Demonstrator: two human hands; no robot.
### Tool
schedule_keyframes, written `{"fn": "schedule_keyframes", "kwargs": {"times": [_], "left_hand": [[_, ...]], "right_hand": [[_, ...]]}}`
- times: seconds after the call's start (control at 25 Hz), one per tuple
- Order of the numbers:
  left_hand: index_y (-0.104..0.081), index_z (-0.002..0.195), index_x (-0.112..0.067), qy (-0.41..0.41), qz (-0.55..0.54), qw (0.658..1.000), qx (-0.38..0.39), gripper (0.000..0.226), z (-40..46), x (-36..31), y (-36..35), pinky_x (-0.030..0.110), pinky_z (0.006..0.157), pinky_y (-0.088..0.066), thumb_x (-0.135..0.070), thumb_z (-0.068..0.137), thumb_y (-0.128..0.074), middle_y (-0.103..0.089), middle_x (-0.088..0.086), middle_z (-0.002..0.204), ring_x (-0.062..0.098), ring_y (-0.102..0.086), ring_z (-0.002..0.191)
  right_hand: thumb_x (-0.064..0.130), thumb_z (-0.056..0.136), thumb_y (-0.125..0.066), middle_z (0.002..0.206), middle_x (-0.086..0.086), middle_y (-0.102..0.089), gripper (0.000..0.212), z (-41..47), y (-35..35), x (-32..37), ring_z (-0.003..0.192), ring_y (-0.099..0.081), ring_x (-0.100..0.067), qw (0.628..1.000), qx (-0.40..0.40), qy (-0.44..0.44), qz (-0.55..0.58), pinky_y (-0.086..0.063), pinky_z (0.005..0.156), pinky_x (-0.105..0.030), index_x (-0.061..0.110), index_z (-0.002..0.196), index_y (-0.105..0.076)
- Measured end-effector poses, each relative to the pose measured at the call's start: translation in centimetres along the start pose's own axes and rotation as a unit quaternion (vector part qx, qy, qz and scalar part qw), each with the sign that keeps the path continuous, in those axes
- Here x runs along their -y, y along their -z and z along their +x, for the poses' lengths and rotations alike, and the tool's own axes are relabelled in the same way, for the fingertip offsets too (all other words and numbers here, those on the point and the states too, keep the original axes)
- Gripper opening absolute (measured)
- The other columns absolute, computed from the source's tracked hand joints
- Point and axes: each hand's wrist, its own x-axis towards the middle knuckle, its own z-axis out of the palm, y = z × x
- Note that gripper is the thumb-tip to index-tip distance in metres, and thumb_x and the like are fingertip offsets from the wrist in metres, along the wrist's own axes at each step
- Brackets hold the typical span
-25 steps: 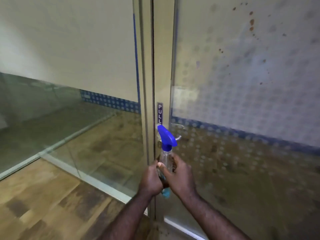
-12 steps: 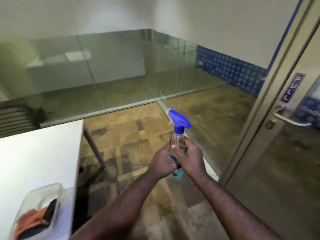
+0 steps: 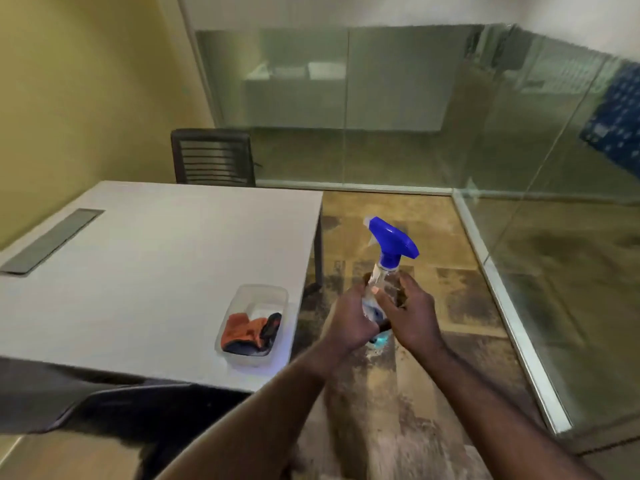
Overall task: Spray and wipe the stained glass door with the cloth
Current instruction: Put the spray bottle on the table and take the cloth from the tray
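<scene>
A clear spray bottle (image 3: pixel 385 275) with a blue trigger head stands upright in front of me, over the floor. My left hand (image 3: pixel 349 322) and my right hand (image 3: pixel 410 315) both grip its body, fingers curled round it. An orange and dark cloth (image 3: pixel 251 332) lies in a clear plastic tub (image 3: pixel 277 293) near the right front corner of the grey table (image 3: pixel 156 258). The stained glass door is out of view.
A dark chair (image 3: pixel 214 157) stands behind the table by the yellow wall. Glass partitions (image 3: pixel 519 140) with a metal floor rail (image 3: pixel 512 317) run along the back and right. Wood-pattern floor lies between table and glass.
The view has swung left, away from the door; the door and its handle left the frame and the table with the tub came into view. Both hands kept hold of the bottle.
</scene>
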Motion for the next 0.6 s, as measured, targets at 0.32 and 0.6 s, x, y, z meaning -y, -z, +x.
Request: {"fn": "schedule_keyframes", "kwargs": {"times": [0.32, 0.6], "left_hand": [[-0.057, 0.127, -0.025, 0.026, 0.015, 0.996, -0.078, 0.063, 0.5, 5.8, 9.8, 0.028, 0.079, -0.058, -0.037, 0.069, -0.077, -0.073, -0.010, 0.098, 0.003, -0.069, 0.090], [-0.043, 0.144, -0.011, 0.073, 0.014, 0.993, -0.096, 0.071, 5.3, 8.4, 14.4, 0.050, 0.102, -0.050, -0.024, 0.083, -0.078, -0.062, 0.012, 0.133, 0.030, -0.060, 0.120]], "right_hand": [[0.021, 0.089, -0.066, 0.090, 0.019, -0.067, 0.024, 3.2, -11.1, 4.3, 0.082, -0.063, 0.005, 0.994, 0.096, 0.053, 0.011, -0.042, 0.065, -0.005, 0.034, 0.108, -0.060], [0.024, 0.090, -0.066, 0.106, 0.014, -0.065, 0.027, 9.7, -16.9, 4.9, 0.095, -0.065, 0.002, 0.984, 0.172, 0.049, 0.021, -0.049, 0.074, -0.005, 0.025, 0.115, -0.057]]}}
